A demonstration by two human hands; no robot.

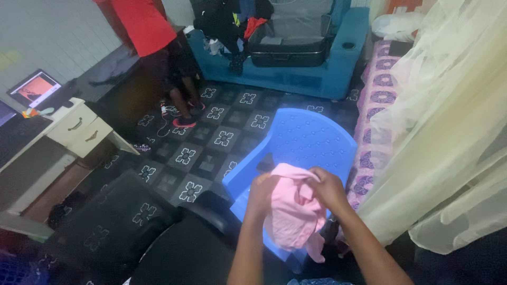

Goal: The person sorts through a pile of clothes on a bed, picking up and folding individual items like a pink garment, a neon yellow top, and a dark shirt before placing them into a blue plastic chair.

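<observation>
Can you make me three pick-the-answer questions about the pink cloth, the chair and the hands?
1. Where is the pink cloth?
A. On the floor
B. Held up over the blue plastic chair
C. Inside the drawer

2. What colour is the sofa at the back?
A. Blue
B. Yellow
C. White

3. How do the hands hold the cloth?
A. Only the left hand holds it
B. Neither hand touches it
C. Both the left hand and the right hand have a grip on it

Answers: 1 B, the cloth hangs from the hands above the chair seat. 2 A, its arms and base are blue. 3 C, both hands close on the top of the cloth.
</observation>
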